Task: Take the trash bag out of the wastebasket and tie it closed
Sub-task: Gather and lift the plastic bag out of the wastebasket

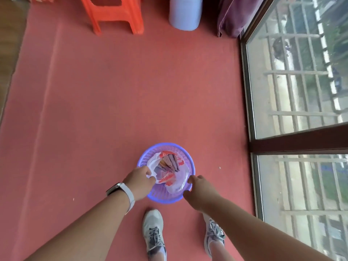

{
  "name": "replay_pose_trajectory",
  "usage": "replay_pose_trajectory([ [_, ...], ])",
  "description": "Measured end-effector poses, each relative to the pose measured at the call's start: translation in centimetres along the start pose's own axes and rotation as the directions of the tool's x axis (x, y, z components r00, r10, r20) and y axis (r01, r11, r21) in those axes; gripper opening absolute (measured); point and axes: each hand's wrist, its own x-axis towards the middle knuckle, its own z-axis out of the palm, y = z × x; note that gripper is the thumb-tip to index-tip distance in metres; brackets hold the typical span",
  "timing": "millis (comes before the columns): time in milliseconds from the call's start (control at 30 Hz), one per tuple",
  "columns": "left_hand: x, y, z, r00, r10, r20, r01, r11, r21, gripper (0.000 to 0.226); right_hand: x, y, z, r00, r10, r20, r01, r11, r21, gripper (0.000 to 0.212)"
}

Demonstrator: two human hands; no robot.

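The bag (175, 182) is still sitting inside the basket (143, 157) on the floor, its left edge being pinched by the left hand (140, 182). The basket's right rim is being reached for by the right hand (200, 187); whether anything is being gripped there cannot be told. If pulled from one side only, the thin plastic is likely being risked to tearing, or the light basket to being lifted along

Purple lattice plastic wastebasket (165, 198) upright on red floor (113, 110), round rim seen from above; white trash bag (178, 185) with red print still inside it, mouth open and crumpled, not tied; bag holds flat purple-grey packets; bag edges at left and right inner rim.
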Motion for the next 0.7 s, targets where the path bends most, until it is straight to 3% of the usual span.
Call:
replay_pose_trajectory([
  [267,9.0,-4.0,6.0,0.999,-0.042,-0.007,0.043,0.997,0.063,0.022,9.2,2.7,7.3,0.99,0.115,0.08,-0.125,0.984,0.128,0.054],
  [400,11.6,-5.6,7.7,0.999,-0.05,-0.017,0.052,0.995,0.091,0.013,12.0,3.5,9.1,0.977,0.188,0.1,-0.204,0.959,0.198,0.053],
  [633,14.8,-6.3,9.9,0.999,-0.029,0.046,0.022,0.988,0.15,0.035,13.6,4.0,10.0,0.985,0.166,0.055,-0.173,0.966,0.194,0.028],
  [700,14.6,-5.8,9.9,0.998,-0.034,0.051,0.027,0.99,0.138,0.022,13.3,4.0,9.6,0.992,0.125,0.012,-0.125,0.967,0.224,0.024],
])
